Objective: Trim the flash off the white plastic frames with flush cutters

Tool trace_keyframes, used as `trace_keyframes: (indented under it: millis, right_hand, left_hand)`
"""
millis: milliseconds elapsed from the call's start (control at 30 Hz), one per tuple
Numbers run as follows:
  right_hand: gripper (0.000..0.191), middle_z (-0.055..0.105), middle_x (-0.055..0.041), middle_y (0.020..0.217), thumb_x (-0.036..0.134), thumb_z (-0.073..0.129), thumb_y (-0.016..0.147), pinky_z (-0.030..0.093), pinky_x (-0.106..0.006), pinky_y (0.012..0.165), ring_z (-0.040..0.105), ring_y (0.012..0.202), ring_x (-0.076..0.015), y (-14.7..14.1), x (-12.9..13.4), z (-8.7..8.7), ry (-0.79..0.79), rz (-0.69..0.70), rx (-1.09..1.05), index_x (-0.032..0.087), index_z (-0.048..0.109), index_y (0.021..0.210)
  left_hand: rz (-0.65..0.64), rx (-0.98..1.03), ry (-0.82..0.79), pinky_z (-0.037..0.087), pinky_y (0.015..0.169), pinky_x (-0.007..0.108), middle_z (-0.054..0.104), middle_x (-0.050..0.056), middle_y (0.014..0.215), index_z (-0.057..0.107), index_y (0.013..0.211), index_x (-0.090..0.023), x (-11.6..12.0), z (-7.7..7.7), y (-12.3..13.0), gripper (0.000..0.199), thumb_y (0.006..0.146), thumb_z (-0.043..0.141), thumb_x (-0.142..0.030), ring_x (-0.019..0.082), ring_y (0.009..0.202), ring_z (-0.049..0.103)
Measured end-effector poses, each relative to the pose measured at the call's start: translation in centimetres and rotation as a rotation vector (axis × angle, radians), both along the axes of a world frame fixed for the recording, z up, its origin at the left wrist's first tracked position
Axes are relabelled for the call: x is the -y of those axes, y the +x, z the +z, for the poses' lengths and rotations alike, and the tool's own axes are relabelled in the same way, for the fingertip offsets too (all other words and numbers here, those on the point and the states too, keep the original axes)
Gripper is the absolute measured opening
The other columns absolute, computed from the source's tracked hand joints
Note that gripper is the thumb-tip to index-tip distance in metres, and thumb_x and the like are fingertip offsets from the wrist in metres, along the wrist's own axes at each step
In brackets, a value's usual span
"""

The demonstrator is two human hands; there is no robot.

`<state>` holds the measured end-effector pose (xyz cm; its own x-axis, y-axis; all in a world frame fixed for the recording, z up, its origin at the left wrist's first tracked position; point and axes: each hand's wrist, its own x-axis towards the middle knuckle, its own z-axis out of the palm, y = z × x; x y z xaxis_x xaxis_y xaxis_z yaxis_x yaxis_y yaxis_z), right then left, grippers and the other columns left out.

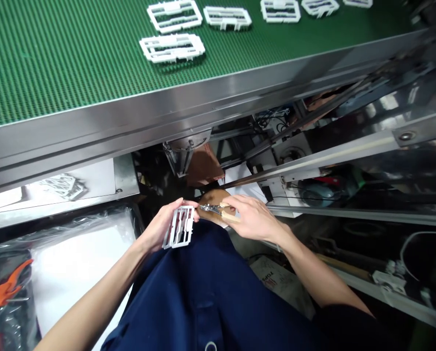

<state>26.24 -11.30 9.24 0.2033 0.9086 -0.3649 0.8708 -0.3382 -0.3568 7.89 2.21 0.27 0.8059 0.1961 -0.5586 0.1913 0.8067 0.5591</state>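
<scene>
My left hand [161, 225] is closed around white slatted plastic frames [182, 226]; two seem to lie face to face, held upright over my lap. In my right hand [252, 218] is a pair of side-cutting nippers [221, 209] with pale yellow handles. The metal jaws point left and reach close to the upper right corner of the held frames, near my left fingertips. Whether the jaws touch the plastic I cannot tell.
Ahead runs a green conveyor belt [75, 53] with a metal edge rail [137, 109]; several similar white frames [172, 48] lie on it. More frames [62, 185] are stacked on a shelf at left. Below sits a plastic-lined bin [79, 263] with an orange-handled tool [6, 287]. Metal bars [331, 156] cross at right.
</scene>
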Motion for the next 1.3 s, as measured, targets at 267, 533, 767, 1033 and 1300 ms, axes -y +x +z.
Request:
trace_keyframes:
  millis: [267, 533, 767, 1033, 1300]
  right_hand:
    - [0.028, 0.060, -0.0048, 0.094, 0.037, 0.050, 0.086, 0.035, -0.028, 0.077, 0.054, 0.088, -0.0182, 0.3, -0.5, 0.3, 0.063, 0.123, 0.115, 0.019, 0.056, 0.107]
    - [0.022, 0.061, -0.0020, 0.086, 0.035, 0.052, 0.085, 0.029, -0.025, 0.062, 0.054, 0.075, -0.0147, 0.3, -0.3, 1.1, 0.036, 0.104, 0.090, 0.021, 0.059, 0.100]
    - [0.027, 0.063, -0.0026, 0.087, 0.040, 0.052, 0.084, 0.027, -0.024, 0.060, 0.054, 0.074, -0.0145, -0.1, -0.1, 1.9, 0.057, 0.053, 0.098, 0.020, 0.060, 0.100]
    - [0.025, 0.063, -0.0010, 0.082, 0.041, 0.053, 0.083, 0.024, -0.024, 0.057, 0.053, 0.067, -0.0130, -0.3, 0.6, 2.2, 0.053, 0.013, 0.079, 0.022, 0.060, 0.096]
    - [0.010, 0.058, 0.0021, 0.070, 0.029, 0.056, 0.077, 0.029, -0.022, 0.056, 0.050, 0.061, -0.0110, -0.8, 1.1, 2.3, 0.196, -0.165, 0.039, 0.021, 0.057, 0.083]
  left_hand:
    - [-0.034, 0.019, -0.024, 0.046, 0.050, 0.022, 0.067, 0.012, 0.080, 0.065, 0.106, -0.009, 0.1, 1.9, 1.2, 0.048, 0.087, 0.050, -0.051, 0.018, 0.062, 0.060]
    - [-0.092, 0.043, 0.030, 0.046, 0.053, 0.023, 0.067, 0.013, 0.080, 0.065, 0.104, -0.009, -0.3, 2.6, 1.4, 0.045, 0.088, 0.051, -0.049, 0.018, 0.064, 0.060]
    - [-0.143, 0.079, 0.067, 0.046, 0.057, 0.024, 0.066, 0.012, 0.079, 0.064, 0.107, -0.010, -0.4, 2.8, 1.5, 0.045, 0.090, 0.048, -0.048, 0.018, 0.065, 0.060]
    - [-0.176, 0.097, 0.080, 0.044, 0.052, 0.023, 0.066, 0.012, 0.077, 0.065, 0.105, -0.009, -0.6, 3.2, 1.8, 0.045, 0.088, 0.052, -0.048, 0.018, 0.062, 0.058]
    - [-0.138, 0.092, 0.038, 0.048, 0.052, 0.023, 0.066, 0.009, 0.078, 0.063, 0.102, -0.014, -0.2, 3.2, 3.0, 0.035, 0.086, 0.057, -0.044, 0.018, 0.062, 0.061]
